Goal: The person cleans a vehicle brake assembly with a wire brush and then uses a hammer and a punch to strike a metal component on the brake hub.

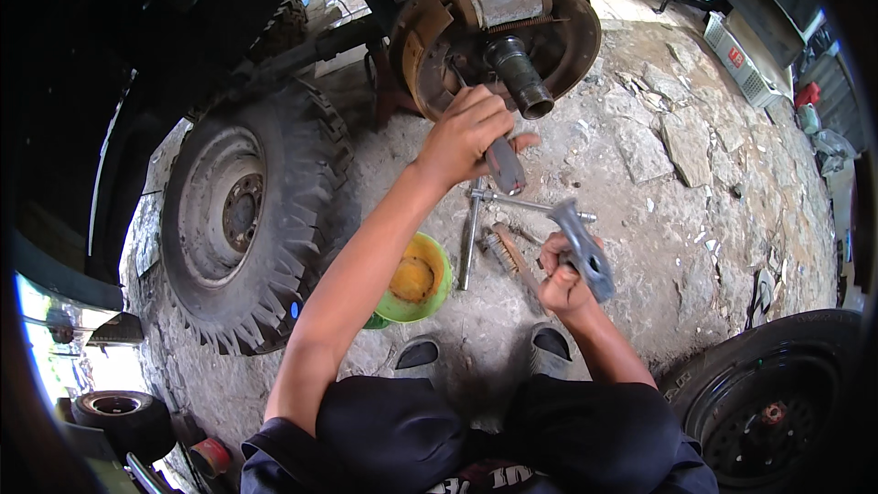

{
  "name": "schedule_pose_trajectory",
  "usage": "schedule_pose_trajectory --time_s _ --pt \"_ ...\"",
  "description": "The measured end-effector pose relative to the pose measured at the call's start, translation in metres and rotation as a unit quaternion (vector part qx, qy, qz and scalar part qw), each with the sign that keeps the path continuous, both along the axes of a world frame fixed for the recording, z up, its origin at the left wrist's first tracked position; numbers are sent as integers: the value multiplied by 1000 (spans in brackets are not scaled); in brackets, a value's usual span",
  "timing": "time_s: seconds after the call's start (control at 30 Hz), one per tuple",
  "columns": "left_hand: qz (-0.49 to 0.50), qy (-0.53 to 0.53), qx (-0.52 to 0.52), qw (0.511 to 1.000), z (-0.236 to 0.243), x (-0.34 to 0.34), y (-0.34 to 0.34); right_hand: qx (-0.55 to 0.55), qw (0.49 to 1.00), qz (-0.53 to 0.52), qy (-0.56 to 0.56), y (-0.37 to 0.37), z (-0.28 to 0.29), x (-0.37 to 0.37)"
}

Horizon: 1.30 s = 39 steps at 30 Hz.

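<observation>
My left hand (471, 133) is closed round the thick dark grey handle of a screwdriver (505, 166). Its thin shaft points up into the lower left of a rusty drum brake assembly (428, 37), left of the hollow axle spindle (521, 82). My right hand (565, 282), lower and to the right, grips a grey metal hammer (581, 247) with its head upright; most of its handle is hidden. Between the hands, on the ground, lie a metal cross-shaped wheel wrench (471, 238) and a wooden-handled wire brush (512, 258).
A big knobbly tyre (265, 220) leans at the left. Near my feet stands a yellow-green bowl (437, 279) with brownish residue. Another wheel (777, 402) lies at the lower right, and a white plastic crate (745, 64) stands at the far right on cracked concrete (631, 220).
</observation>
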State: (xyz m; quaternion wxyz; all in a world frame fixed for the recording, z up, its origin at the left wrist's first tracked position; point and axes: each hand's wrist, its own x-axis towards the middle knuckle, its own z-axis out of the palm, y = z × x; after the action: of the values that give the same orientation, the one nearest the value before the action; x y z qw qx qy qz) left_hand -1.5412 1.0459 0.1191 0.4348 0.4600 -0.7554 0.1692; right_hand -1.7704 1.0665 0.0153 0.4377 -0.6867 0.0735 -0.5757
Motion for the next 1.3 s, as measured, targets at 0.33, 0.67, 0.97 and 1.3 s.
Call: schedule_pose_trajectory --time_s 0.33,0.67,0.97,1.3 --pt "-31 -47 211 976 5 -10 46 206 977 -22 54 17 38 -2" --pt "-55 -117 144 981 -7 -11 43 278 953 -38 117 13 77 10" --pt "-127 -41 195 972 -10 5 45 358 929 -33 93 13 72 5" --pt "108 129 -5 986 10 14 51 365 927 -57 65 9 74 -3"
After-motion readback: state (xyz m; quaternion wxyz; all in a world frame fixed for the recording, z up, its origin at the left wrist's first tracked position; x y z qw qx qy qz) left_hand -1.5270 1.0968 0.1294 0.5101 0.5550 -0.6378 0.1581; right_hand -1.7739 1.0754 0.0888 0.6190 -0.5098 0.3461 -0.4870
